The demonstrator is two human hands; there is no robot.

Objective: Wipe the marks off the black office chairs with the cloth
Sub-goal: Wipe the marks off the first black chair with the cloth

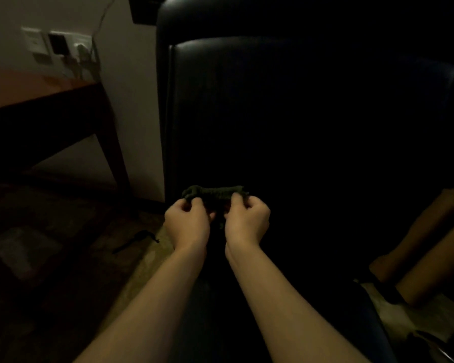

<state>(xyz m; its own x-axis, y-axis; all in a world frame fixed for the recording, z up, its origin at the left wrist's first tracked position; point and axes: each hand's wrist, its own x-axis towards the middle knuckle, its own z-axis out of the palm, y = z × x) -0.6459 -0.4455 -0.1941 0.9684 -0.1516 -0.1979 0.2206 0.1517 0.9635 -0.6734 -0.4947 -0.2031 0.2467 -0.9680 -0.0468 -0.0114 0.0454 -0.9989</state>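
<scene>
The room is dim. A black chair (286,113) fills the middle of the view, its back a smooth, faintly glossy padded panel with rounded upper corners and a raised seam down its left edge; most of its surface is lost in shadow, and no marks can be made out on it. Low against the chair back, near that left edge, both hands hold a small dark-green cloth (215,195) bunched into a crumpled, ribbed-looking strip. The left hand (188,222) has its fingers curled in, pinching the cloth's left end; the right hand (247,221) is curled the same way on the right end, so the cloth stretches between them. Both forearms are bare. To the left stands a dark wooden table (37,100) with a square leg, its top reddish-brown. On the pale wall (131,87) above it sit white socket plates (55,44) with plugs and a thin cable. The floor (50,244) is a mottled, patterned surface.
</scene>
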